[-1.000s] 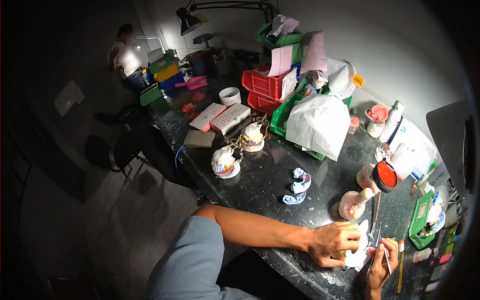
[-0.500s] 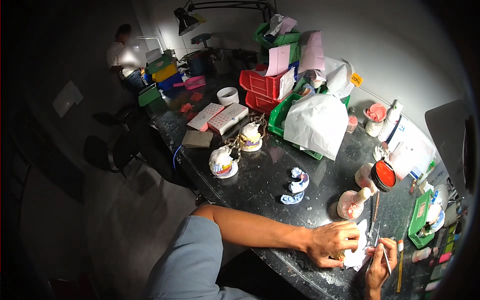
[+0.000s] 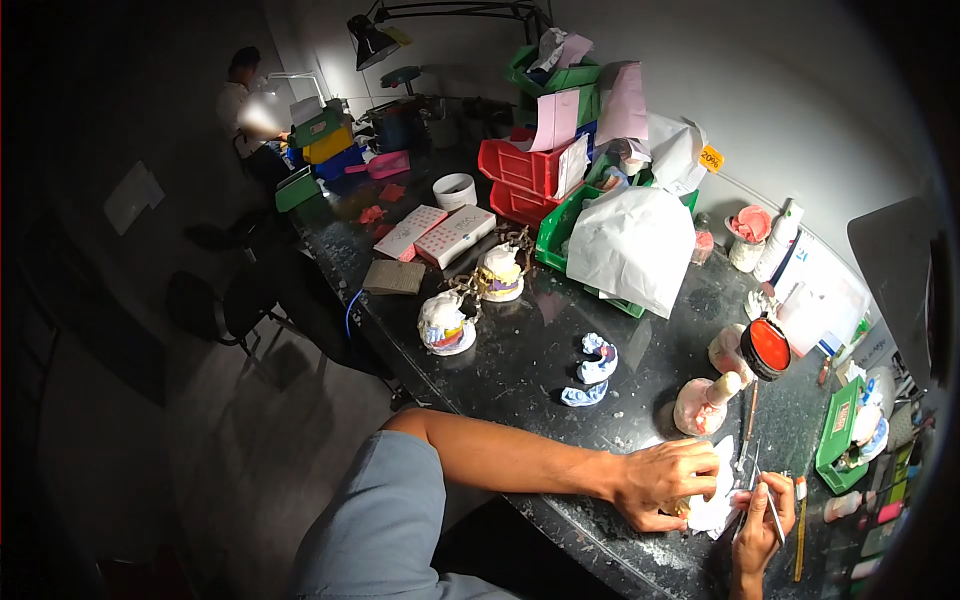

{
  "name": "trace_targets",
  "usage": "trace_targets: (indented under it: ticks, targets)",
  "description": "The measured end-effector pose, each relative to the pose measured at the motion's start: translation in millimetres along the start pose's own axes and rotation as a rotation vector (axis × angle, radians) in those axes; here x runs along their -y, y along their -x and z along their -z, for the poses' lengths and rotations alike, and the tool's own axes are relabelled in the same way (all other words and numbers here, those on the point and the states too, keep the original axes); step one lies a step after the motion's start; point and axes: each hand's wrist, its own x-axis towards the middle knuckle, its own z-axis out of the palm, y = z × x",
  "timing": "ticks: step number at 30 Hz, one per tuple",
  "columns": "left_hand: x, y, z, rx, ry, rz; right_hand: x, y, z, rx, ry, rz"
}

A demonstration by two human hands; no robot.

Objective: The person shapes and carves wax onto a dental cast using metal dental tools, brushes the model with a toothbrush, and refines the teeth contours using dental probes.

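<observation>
far up and left of the left hand, a person (image 3: 240,105) is beside a stack of bins (image 3: 328,146). nearer, but still well apart from that hand, a grey block (image 3: 394,278) lies by 2 boxes (image 3: 455,238), with a white ring (image 3: 455,190) behind them. closer again, 2 casts (image 3: 447,325) rest side by side on the dark bench (image 3: 540,425), their metal frames touching or nearly so. the grey sleeve (image 3: 375,510) ends at the elbow, and the bare forearm runs right to the left hand (image 3: 668,487). up and left of its knuckles lie 2 blue moulds (image 3: 598,360); farther up, a white sheet (image 3: 633,250) drapes over a green bin (image 3: 553,245).

the left hand's fingers are clamped on a yellowish piece (image 3: 679,508), mostly hidden beneath them, low at the fingertips. white paper (image 3: 712,512) lies just right of the piece, between the 2 hands. above the paper is a flask (image 3: 699,412).

the right hand (image 3: 764,520) has its fingers together around a slim metal tool (image 3: 775,522). above this grip is a red pot (image 3: 767,349); just right of it lies a brush (image 3: 800,530), with a green box (image 3: 840,430) farther up and right.
</observation>
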Motion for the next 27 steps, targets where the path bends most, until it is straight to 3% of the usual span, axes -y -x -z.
trace_targets:
  ticks: [17,23,27]
  targets:
    - [-1,0,0,-0.046,-0.062,0.021,23,3,-10,0.007,0.056,0.049]
    - [-3,-1,6,0.073,-0.106,0.1,36,5,-17,0.014,-0.062,0.008]
    - [-4,-5,8,0.083,-0.096,0.117,44,3,-22,-0.011,0.014,0.132]
